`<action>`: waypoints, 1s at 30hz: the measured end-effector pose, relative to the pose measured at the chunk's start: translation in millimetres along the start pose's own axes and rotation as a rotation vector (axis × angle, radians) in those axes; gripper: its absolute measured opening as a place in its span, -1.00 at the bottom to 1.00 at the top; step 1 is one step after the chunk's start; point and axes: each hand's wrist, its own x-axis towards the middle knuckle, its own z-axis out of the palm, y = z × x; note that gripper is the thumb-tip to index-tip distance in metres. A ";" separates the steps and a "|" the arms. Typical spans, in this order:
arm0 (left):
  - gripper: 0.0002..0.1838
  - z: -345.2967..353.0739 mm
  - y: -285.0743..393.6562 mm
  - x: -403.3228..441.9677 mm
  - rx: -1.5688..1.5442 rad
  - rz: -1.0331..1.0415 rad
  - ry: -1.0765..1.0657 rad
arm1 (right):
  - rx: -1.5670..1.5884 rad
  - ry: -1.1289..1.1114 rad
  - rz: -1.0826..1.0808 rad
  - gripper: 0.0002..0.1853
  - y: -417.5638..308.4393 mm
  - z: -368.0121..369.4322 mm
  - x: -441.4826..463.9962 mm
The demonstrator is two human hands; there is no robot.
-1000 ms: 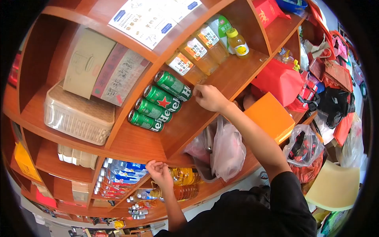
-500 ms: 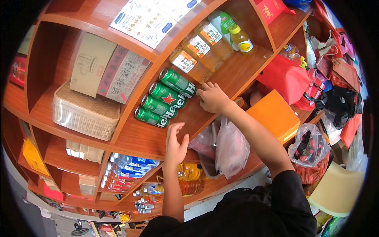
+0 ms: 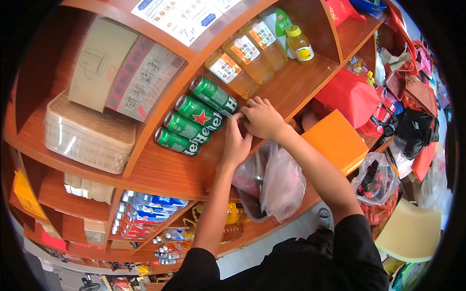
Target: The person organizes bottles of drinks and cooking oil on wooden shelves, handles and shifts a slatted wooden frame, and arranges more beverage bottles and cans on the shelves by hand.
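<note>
Four green beer cans, in a row of several, are not counted further; the beer cans [image 3: 198, 116] lie or stand side by side on a wooden shelf [image 3: 296, 85]. Just past their right end is my right hand [image 3: 264, 120], fingers bent and close together; whatever they hold, if anything, is hidden. My left hand [image 3: 238, 144] meets it from below, its thumb apart from its raised fingers, with nothing visible between them. Several bottles of amber tea [image 3: 247, 56] fill the shelf beyond the cans. Beside them are a small yellow-capped bottle [image 3: 301, 46] and a green-and-white bottle [image 3: 277, 24].
Left of the cans, a divider separates a lidded woven basket [image 3: 90, 136] and cardboard boxes [image 3: 103, 60]. An orange box [image 3: 335, 140], a red bag [image 3: 347, 97] and a clear plastic bag [image 3: 284, 184] crowd the area beside my right forearm. Water bottles [image 3: 155, 208] sit lower left.
My left hand has moved up and right from below the cans to meet my right hand. My right hand stays near the cans' end. The view has shifted slightly.
</note>
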 end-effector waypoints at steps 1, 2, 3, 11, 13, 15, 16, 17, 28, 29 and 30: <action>-0.55 -0.5 -0.4 7.1 -0.079 0.012 -0.017 | 0.056 0.084 0.006 -0.71 0.6 1.3 0.1; -0.59 -2.1 1.0 13.5 -0.096 -0.047 0.008 | 0.118 0.100 0.047 -0.71 1.5 1.6 1.8; -0.64 -7.0 16.2 21.5 0.041 0.071 0.081 | 0.178 0.115 0.088 -0.71 0.2 0.4 4.3; -0.73 13.9 144.4 34.5 0.060 0.555 -0.149 | 0.409 0.134 -0.005 -0.86 11.6 4.8 5.5; -0.74 34.5 163.5 13.6 -0.139 0.710 -0.445 | 0.250 0.091 0.051 -0.89 -0.2 -6.6 5.9; -0.80 54.6 171.0 -5.5 -0.237 0.747 -0.778 | 0.284 0.082 0.063 -0.87 -4.1 -12.6 5.5; -0.77 63.8 173.0 -13.8 -0.350 0.740 -0.926 | 0.303 0.080 0.072 -0.87 -4.8 -14.6 5.7; -0.75 65.6 171.1 -18.8 -0.442 0.630 -1.153 | 0.295 0.073 0.092 -0.85 -6.0 -15.9 6.5; -0.50 120.3 114.4 -18.8 -0.166 0.597 -1.906 | 0.262 0.097 0.083 -0.90 -4.8 -13.9 9.4; -0.50 129.7 98.8 -32.9 -0.001 0.657 -1.771 | 0.267 0.120 0.073 -0.91 -4.7 -12.8 10.2; -0.50 140.9 83.1 -47.8 0.156 0.716 -1.614 | 0.278 0.118 0.083 -0.91 -5.8 -13.0 11.5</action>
